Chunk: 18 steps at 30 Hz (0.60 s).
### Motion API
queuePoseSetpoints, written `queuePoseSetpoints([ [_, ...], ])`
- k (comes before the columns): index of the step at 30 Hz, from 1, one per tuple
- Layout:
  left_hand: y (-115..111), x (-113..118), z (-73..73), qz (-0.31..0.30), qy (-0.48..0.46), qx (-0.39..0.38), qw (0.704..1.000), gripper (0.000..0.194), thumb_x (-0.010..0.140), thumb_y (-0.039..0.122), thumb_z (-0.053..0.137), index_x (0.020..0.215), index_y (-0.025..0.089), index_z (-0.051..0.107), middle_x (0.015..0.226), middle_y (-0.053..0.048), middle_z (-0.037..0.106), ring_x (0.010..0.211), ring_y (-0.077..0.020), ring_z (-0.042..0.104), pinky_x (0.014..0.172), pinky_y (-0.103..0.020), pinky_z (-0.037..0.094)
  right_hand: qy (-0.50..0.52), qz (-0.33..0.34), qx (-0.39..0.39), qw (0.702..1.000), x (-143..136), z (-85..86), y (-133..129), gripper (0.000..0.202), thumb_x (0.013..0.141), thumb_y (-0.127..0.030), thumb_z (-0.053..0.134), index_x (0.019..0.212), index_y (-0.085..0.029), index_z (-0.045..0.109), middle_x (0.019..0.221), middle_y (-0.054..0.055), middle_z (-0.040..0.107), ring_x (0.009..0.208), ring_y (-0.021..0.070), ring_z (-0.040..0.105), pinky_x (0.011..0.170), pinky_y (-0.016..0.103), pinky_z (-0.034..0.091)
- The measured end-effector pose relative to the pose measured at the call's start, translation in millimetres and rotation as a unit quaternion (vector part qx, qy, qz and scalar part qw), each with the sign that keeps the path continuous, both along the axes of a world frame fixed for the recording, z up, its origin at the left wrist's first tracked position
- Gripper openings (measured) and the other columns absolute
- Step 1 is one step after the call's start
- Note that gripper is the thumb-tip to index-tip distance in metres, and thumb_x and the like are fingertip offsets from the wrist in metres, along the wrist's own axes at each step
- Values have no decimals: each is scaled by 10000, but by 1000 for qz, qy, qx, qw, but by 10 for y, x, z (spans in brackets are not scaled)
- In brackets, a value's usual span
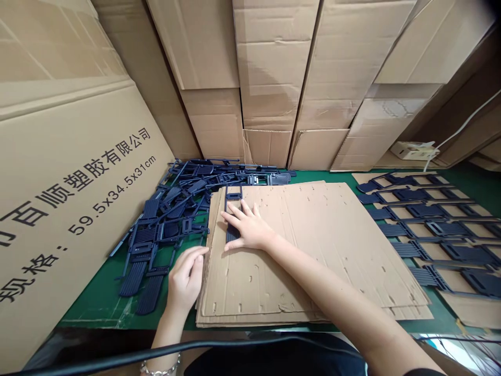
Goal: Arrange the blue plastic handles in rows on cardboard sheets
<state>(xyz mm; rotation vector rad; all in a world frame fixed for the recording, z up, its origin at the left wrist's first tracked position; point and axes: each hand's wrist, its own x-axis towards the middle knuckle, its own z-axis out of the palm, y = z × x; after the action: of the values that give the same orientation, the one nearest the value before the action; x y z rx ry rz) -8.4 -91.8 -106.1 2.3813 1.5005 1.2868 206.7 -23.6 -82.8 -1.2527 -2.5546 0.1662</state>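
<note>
My right hand (250, 230) lies spread on a dark blue plastic part (234, 196), palm down, its fingers apart. This part, a narrow frame with a ribbed end, rests near the upper left of a stack of cardboard sheets (305, 250); my hand covers much of it. At the stack's left edge is my left hand (186, 277), with curled fingers held together and the fingertips by the cardboard. Whether anything is inside those fingers is hidden. A tangled heap of similar dark blue plastic parts (172, 209) lies just beyond my left hand.
On the right, several dark blue parts (426, 210) lie in rows on cardboard. A large printed carton (78, 209) leans in from the left. Tall cardboard boxes (274, 68) line the back of the green table (94, 297). A black cable (164, 349) crosses in front.
</note>
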Motion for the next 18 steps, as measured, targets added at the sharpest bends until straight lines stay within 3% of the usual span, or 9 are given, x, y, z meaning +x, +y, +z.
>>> queuePoseSetpoints([
  [2, 128, -65, 109, 19, 57, 4, 998, 314, 868, 187, 399, 1136, 172, 562, 1099, -108, 601, 1052, -218, 547, 929, -364, 431, 13, 42, 84, 996, 32, 95, -105, 798, 776, -735, 410, 1358, -188, 413, 1421, 109, 352, 1320, 337, 241, 1053, 585, 184],
  [4, 308, -112, 209, 51, 155, -13, 987, 525, 841, 196, 417, 1361, 150, 358, 1279, -147, 492, 1191, -267, 443, 997, -428, 365, 48, 89, 188, 977, 67, 228, -264, 588, 879, -620, 367, 1221, -177, 546, 1265, 101, 534, 1239, 245, 397, 1088, 481, 197],
  [6, 495, -119, 266, 89, 254, -64, 961, 675, 802, 189, 438, 1433, 131, 204, 1378, -170, 385, 1263, -302, 354, 1011, -477, 333, 98, 108, 275, 950, 104, 380, -450, 390, 933, -480, 401, 1068, -185, 618, 1101, 62, 630, 1104, 193, 517, 1081, 420, 245],
  [8, 641, -89, 272, 118, 324, -110, 932, 701, 768, 169, 446, 1431, 127, 222, 1395, -184, 361, 1271, -335, 331, 989, -549, 322, 135, 107, 319, 932, 151, 530, -648, 208, 924, -314, 471, 960, -188, 633, 988, 30, 661, 986, 164, 575, 1058, 393, 302],
  [11, 736, -21, 232, 135, 355, -118, 918, 610, 772, 142, 402, 1378, 106, 352, 1336, -210, 430, 1215, -366, 384, 944, -623, 309, 176, 83, 335, 922, 273, 717, -985, 120, 869, -180, 501, 884, -187, 620, 897, 28, 672, 899, 159, 608, 1010, 398, 384],
  [14, 730, 4, 222, 144, 351, -91, 921, 540, 796, 113, 337, 1326, 84, 436, 1215, -217, 525, 1121, -362, 457, 943, -613, 305, 224, 75, 318, 918, 442, 779, -1433, 102, 870, -194, 493, 888, -202, 593, 843, 33, 676, 923, 177, 619, 967, 406, 447],
  [16, 721, -10, 258, 147, 346, -76, 923, 524, 796, 95, 321, 1295, 78, 477, 1131, -207, 568, 1062, -355, 490, 937, -581, 327, 267, 18, 273, 924, 543, 695, -1770, 84, 865, -235, 530, 922, -260, 587, 848, 8, 675, 909, 189, 628, 919, 426, 491],
  [18, 712, -24, 332, 151, 337, -65, 927, 516, 783, 76, 329, 1269, 66, 501, 1096, -193, 585, 1029, -336, 509, 927, -515, 372, 311, -64, 249, 915, 616, 506, -2069, 180, 849, -266, 571, 1011, -345, 579, 789, -25, 664, 793, 199, 642, 848, 433, 532],
])
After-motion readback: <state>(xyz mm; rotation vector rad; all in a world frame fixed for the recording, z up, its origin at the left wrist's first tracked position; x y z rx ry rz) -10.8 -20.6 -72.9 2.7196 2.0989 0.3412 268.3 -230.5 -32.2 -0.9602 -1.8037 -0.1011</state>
